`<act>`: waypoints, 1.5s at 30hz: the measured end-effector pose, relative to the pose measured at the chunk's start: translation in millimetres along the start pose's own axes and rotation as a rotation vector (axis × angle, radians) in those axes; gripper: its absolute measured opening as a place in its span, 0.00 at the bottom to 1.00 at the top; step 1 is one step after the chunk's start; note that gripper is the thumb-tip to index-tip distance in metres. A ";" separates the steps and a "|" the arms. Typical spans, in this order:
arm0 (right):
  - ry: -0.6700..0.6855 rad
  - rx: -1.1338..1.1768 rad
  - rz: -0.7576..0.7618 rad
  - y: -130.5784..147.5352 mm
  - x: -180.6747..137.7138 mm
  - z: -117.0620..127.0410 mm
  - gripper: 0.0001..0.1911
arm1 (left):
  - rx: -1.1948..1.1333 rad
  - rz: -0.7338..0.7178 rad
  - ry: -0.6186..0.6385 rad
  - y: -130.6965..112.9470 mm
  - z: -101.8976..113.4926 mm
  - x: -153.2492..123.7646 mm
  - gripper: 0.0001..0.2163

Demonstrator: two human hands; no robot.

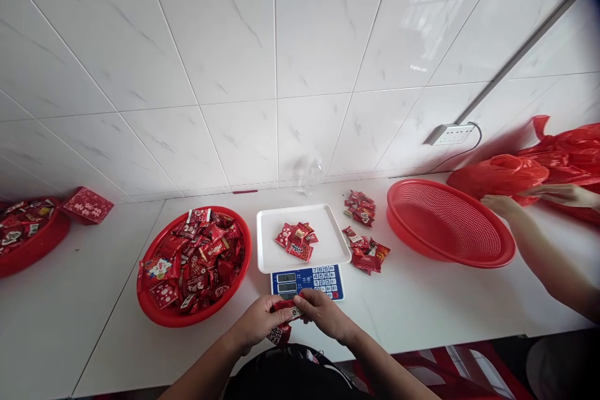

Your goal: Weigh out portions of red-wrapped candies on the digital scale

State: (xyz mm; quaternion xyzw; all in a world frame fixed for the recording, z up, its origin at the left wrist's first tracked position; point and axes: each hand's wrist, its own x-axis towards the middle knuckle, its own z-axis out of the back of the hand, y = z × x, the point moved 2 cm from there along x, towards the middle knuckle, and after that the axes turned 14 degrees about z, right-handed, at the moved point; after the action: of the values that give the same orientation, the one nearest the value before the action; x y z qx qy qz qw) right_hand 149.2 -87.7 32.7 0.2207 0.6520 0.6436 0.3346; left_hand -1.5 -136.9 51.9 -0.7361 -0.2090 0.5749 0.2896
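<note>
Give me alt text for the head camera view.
A person's left hand and right hand hold red packets at a scale whose white tray bears more packets. To the left is a red basket full of packets; to the right, loose packets, another red basket and a co-worker's hands by red bags.

The place looked like a small packing workroom, or perhaps a shop's back room; which of the two could not be told. Just beyond the person's fingers [280, 316] stood a digital scale [307, 279] with a keypad and a white tray [329, 225] bearing small red packets [299, 252]. Left of the fingers, a heaped basket [178, 321] held many more. Well to their right, along the same white worktop [398, 319], were a second basket [435, 219], red plastic bags [497, 174] and a co-worker's arm [541, 250]. Far beyond the fingers rose a marble-patterned tile wall [234, 31] with a power strip [452, 134].
</note>
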 end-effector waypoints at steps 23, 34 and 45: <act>-0.369 -0.640 -0.061 -0.1 42.8 83.7 0.21 | -0.089 0.078 -0.142 24.4 16.5 7.9 0.17; -0.347 -0.729 -0.146 -13.2 44.0 88.1 0.20 | -0.076 0.090 -0.141 21.0 14.9 8.1 0.17; -0.315 -1.029 -0.248 -9.1 37.9 86.3 0.21 | -0.057 0.103 -0.139 21.6 14.8 10.1 0.17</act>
State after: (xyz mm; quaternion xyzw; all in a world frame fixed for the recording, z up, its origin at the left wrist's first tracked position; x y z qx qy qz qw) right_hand 186.9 -1.4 22.5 0.0439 0.2166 0.7943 0.5659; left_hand -13.9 -143.8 27.6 -0.7121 -0.2068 0.6326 0.2233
